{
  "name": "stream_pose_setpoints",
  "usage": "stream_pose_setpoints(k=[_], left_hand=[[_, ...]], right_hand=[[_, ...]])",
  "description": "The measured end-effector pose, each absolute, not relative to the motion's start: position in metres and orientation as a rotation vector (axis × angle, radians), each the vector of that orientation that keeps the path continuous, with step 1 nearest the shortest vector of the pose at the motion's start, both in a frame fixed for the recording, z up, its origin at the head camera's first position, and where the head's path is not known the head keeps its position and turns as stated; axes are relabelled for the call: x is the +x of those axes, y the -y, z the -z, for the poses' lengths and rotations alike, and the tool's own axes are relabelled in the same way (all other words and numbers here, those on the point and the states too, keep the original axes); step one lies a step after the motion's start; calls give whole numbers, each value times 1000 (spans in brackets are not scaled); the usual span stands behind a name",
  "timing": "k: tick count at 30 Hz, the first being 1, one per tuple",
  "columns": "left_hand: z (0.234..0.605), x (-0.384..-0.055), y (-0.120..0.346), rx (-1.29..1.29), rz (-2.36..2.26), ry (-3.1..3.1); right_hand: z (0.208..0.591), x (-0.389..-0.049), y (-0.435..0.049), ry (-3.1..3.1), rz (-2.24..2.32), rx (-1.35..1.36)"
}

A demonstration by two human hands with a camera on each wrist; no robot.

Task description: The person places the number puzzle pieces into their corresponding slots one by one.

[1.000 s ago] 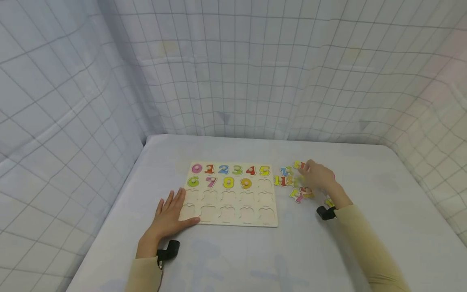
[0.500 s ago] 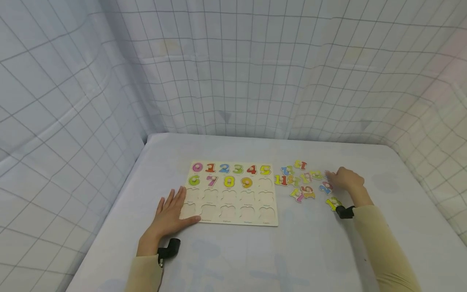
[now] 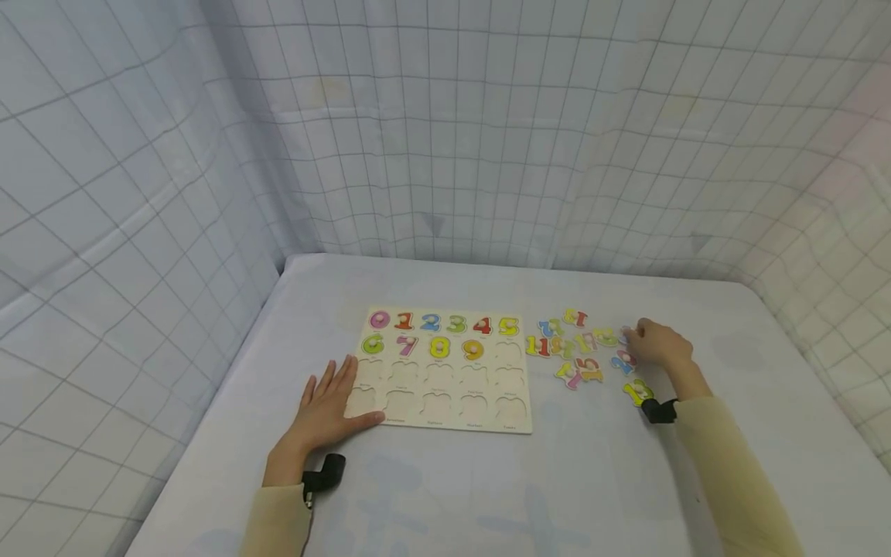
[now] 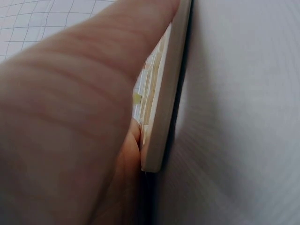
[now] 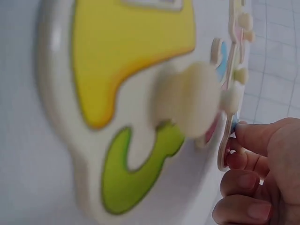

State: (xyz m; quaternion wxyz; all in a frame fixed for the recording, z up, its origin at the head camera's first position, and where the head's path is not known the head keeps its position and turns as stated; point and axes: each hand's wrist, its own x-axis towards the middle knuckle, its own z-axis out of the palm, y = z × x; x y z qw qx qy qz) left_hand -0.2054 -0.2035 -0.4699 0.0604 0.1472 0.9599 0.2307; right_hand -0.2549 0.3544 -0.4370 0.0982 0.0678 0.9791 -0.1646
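Observation:
A wooden number puzzle board (image 3: pixel 448 426) lies flat, with coloured digits in its upper rows and bare recesses below. My left hand (image 3: pixel 323 414) rests spread on its left side, the thumb along the front edge (image 4: pixel 161 108). To the board's right, my right hand (image 3: pixel 657 342) pinches the edge of a number piece (image 5: pixel 225 152) between thumb and index finger; its other fingers are curled. Most of that piece is hidden by the hand in the head view. A blue-and-red number piece (image 3: pixel 623 361) lies just in front, and a yellow-and-green piece (image 3: pixel 636 392) sits by the wrist.
Several two-digit pieces with wooden knobs are scattered between board and right hand, including a red-and-orange 15 (image 3: pixel 589 370), a yellow-and-red 11 (image 3: pixel 538 346) and a yellow-and-pink piece (image 3: pixel 568 374). White gridded cloth (image 3: pixel 445 139) surrounds the white table (image 3: pixel 445 495).
My right hand has moved right, from above the scattered pieces to a piece at their right side, and pinches it there. My left hand has stayed on the board.

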Motion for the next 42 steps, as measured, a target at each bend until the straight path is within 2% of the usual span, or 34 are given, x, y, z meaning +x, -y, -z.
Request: stream_pose_setpoints(k=[7,15,24,34,42], left_hand=[[469,-205,206,455,-706,-2905],[470,-203,206,478,-768,-2910],[468,-203,206,464,-743,-2900],[469,-203,205,464,-742,-2898],[469,-205,205,451,-708,-2889]], right_hand=[[424,-258,-323,-2961,474,94],[418,-261,-259,-2962,450,-106],[428,-266,-202,-2971,452,-381],[447,-275,-175,-2939,421,-411],[446,-271,-171,-2917,426,-377]])
